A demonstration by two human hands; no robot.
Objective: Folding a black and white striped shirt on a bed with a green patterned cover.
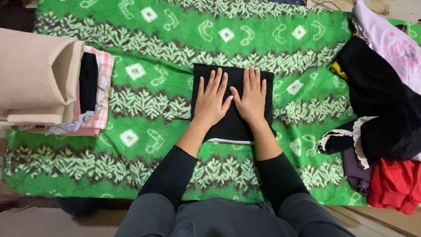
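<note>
The left hand (212,100) and right hand (251,99) lie spread flat, side by side, on the folded black cloth (232,125).

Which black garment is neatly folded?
The black garment under both hands, mid-cloth; the black garment with lace trim at right lies crumpled in a heap.

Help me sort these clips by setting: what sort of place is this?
Probably a home, with laundry being folded on the floor. Both hands, left and right, press flat on a folded black garment on a green patterned cloth, between a folded stack and a loose clothes pile.
</note>
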